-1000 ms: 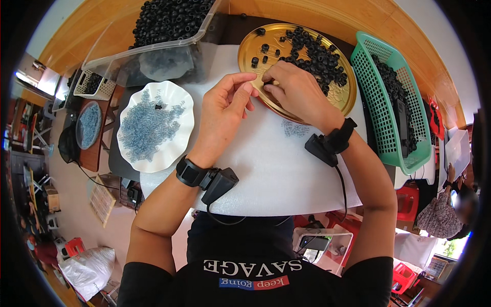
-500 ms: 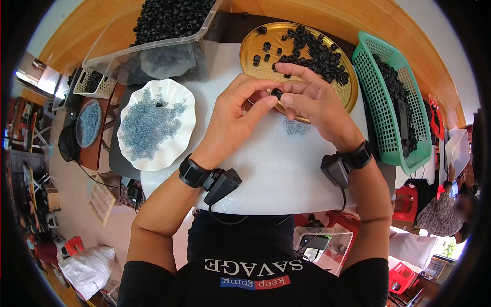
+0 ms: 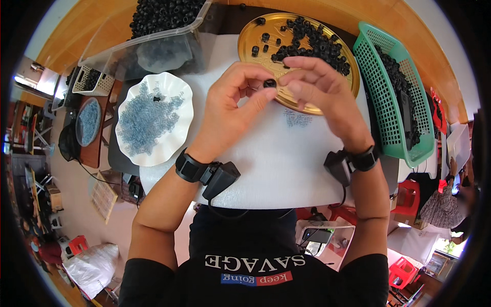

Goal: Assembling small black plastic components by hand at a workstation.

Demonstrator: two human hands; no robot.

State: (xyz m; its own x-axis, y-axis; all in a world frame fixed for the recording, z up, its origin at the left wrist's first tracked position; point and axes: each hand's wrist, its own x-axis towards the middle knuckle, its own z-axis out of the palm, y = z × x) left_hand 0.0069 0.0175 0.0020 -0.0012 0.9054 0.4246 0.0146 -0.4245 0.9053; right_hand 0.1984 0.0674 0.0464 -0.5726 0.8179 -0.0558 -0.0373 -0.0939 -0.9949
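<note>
- White sheet covers the desk (image 3: 286,169) under my view, and everything I am working with lies on it or at its edges.
- Clear plastic tub (image 3: 153,46) sits at the far left, heaped with small black ring parts, with a crumpled clear bag inside its near wall.
- Green plastic mesh basket (image 3: 394,102) stands along the right edge of the desk, holding more dark parts.
- Round gold metal tray (image 3: 302,100) lies between the tub and the basket, with a pile of black rings (image 3: 317,43) across its far half.
- White scalloped plate (image 3: 176,89) rests to the left of my hands, covered in tiny pale blue clear pieces (image 3: 146,120).
- My left hand (image 3: 230,112) is raised over the sheet, thumb and forefinger closed on a small black ring (image 3: 269,83).
- My right hand (image 3: 319,92) hovers over the near rim of the gold tray, fingers curled, fingertips meeting the same ring from the other side.
- A few pale blue pieces (image 3: 297,119) lie loose on the sheet just under my right hand.
</note>
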